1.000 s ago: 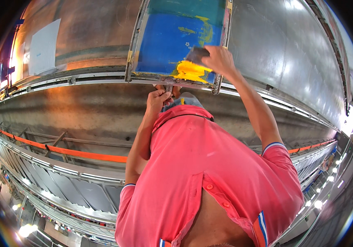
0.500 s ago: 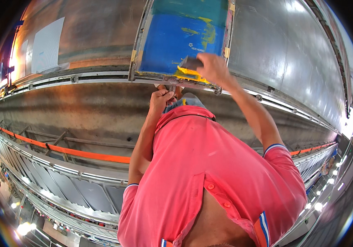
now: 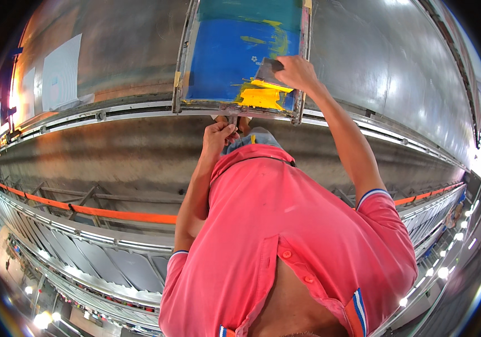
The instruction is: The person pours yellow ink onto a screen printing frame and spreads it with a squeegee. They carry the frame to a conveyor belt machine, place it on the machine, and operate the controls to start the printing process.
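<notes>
A screen-printing frame (image 3: 179, 84) with blue mesh (image 3: 218, 62) lies on the metal table at the top middle. Over the right part of the mesh, my right hand (image 3: 296, 73) is closed on a dark squeegee (image 3: 267, 71), whose lower edge is coated in yellow ink. Thick yellow ink (image 3: 260, 99) is spread on the mesh between the squeegee and the frame's near edge. My left hand (image 3: 219, 138) is closed at a short metal handle (image 3: 232, 119) sticking out from that near edge. Its fingers partly hide the handle.
The long metal table (image 3: 375, 62) stretches left and right, with a rail (image 3: 122, 115) along its near edge. White sheets (image 3: 61, 76) lie at the left. Behind me run an orange bar (image 3: 122, 214) and racks of grey panels (image 3: 106, 259).
My right hand has moved the squeegee away from the frame's near edge, leaving a broad yellow ink patch in view. My left hand stays at the handle.
</notes>
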A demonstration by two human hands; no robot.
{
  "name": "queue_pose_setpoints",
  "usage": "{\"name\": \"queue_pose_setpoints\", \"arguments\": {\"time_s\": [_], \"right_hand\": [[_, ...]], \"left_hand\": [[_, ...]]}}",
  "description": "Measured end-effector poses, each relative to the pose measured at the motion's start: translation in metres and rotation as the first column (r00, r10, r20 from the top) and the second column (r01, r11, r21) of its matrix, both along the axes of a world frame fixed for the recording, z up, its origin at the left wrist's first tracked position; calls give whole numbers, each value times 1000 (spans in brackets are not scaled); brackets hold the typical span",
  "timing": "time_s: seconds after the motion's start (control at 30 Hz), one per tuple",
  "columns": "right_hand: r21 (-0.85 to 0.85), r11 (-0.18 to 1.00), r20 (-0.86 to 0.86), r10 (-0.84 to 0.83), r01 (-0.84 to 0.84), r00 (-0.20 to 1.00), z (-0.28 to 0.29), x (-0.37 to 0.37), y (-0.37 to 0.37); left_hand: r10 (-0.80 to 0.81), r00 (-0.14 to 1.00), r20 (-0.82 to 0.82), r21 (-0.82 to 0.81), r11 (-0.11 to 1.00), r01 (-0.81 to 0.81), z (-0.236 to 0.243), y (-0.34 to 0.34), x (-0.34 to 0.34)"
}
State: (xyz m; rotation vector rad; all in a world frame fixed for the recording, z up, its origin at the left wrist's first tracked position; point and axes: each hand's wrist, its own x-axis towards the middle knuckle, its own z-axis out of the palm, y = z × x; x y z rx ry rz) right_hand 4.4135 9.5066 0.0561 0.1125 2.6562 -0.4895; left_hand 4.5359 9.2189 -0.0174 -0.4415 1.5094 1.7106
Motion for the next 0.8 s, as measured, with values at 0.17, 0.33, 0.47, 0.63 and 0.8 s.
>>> {"name": "queue_pose_setpoints", "arguments": {"time_s": [0.17,0.33,0.47,0.63,0.8], "right_hand": [[-77,995,222,72,-56,972,-22,6,-13],[-80,997,6,14,-13,1000,14,30,-14],[-66,969,-391,194,-238,900,10,110,-48],[-133,991,-245,-14,-20,970,27,94,-33],[-20,999,-136,-31,29,990,-8,5,-15]], "left_hand": [[11,1000,2,-5,1000,-11,-3,-1,1],[7,1000,-19,6,1000,-7,1,0,1],[30,999,17,0,1000,-30,0,1,3],[38,999,5,14,999,-38,-1,-1,5],[-6,1000,2,5,1000,6,0,-1,1]]}}
